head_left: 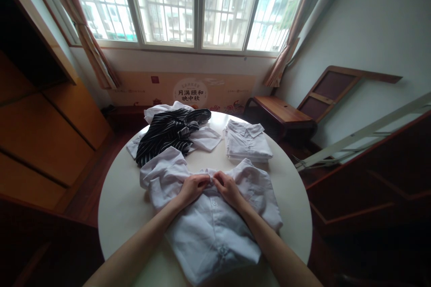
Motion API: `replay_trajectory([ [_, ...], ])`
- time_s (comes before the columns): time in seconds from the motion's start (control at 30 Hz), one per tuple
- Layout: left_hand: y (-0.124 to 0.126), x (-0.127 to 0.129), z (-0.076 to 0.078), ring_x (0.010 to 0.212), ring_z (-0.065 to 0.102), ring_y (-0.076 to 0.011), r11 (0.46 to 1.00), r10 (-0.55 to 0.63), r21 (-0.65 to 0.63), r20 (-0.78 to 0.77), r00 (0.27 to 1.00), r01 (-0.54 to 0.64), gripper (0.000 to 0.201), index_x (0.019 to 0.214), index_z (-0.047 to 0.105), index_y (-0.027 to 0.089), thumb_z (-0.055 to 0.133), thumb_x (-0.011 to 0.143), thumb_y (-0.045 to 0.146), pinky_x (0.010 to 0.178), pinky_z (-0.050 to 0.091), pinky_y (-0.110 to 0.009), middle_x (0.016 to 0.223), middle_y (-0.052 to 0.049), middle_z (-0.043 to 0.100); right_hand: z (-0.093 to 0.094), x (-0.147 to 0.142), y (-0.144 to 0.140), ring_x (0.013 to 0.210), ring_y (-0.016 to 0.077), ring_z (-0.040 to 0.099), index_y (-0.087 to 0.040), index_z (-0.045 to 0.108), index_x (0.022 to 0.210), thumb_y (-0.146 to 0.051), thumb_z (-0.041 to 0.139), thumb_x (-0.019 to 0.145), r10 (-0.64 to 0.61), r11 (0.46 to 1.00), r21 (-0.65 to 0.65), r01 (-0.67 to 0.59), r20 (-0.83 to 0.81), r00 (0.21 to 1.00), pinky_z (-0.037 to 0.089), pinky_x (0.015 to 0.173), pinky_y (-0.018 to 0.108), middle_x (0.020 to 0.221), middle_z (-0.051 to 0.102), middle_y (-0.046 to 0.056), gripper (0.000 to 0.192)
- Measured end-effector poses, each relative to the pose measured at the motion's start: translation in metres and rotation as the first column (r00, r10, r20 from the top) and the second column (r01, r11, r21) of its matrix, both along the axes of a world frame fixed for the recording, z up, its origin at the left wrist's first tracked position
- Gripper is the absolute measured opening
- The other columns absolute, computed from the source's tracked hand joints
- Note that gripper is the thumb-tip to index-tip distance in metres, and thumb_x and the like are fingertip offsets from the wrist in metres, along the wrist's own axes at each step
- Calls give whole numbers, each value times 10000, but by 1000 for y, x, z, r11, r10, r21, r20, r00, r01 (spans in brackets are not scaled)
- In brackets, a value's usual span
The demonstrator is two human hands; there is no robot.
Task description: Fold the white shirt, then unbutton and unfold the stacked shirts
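Observation:
A white button-up shirt [212, 228] lies spread front side up, its collar end away from me and its sleeves out to both sides. At the collar, my left hand [195, 187] is closed, pinching the fabric near the top of the button line. Right beside it my right hand [226, 187] pinches the other side of the collar opening, fingers bent together. The fingertips nearly meet, and the bit of cloth between them is partly hidden. Below the hands a button shows on the placket.
Folded white shirts [247, 140] are stacked at the back right of the round white table [117, 215]. A black striped garment [164, 132] lies heaped over white clothes at the back left. Beyond stand a wooden bench [279, 110] and a printed banner [218, 89] under the window.

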State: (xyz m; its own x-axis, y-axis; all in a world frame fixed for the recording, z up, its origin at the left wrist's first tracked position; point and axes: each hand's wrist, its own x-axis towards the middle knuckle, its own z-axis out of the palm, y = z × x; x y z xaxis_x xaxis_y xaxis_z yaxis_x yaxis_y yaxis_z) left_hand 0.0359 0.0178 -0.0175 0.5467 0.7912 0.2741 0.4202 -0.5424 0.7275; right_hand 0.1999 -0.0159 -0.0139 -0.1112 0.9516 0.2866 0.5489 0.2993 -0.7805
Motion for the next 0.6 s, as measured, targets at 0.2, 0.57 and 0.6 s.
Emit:
replay_trajectory([
  [0.2,0,0,-2,726,606,-161,1000,6,-8,45,999,-6,167,823,686,174,535,759,141,687,442,-233,811,-34,694,2,-1,0,620,130,510,-175,513,720,-265,466,805,-27,1000,-9,27,7,1000,382,611,234,655,548,-6,132],
  [0.57,-1,-1,-2,747,622,-171,1000,-10,-22,129,992,13,176,851,690,168,540,764,140,710,466,-261,854,-52,700,3,-3,4,554,115,468,-181,476,654,-279,471,771,-86,996,-38,85,-30,996,359,561,226,581,503,-26,153],
  [0.6,-1,-1,-3,763,624,-174,1000,-14,-25,146,989,17,186,866,688,170,536,765,136,724,468,-266,872,-53,700,2,-3,5,547,115,466,-182,472,649,-278,469,766,-103,994,-41,102,-34,994,359,556,227,573,497,-27,151],
])
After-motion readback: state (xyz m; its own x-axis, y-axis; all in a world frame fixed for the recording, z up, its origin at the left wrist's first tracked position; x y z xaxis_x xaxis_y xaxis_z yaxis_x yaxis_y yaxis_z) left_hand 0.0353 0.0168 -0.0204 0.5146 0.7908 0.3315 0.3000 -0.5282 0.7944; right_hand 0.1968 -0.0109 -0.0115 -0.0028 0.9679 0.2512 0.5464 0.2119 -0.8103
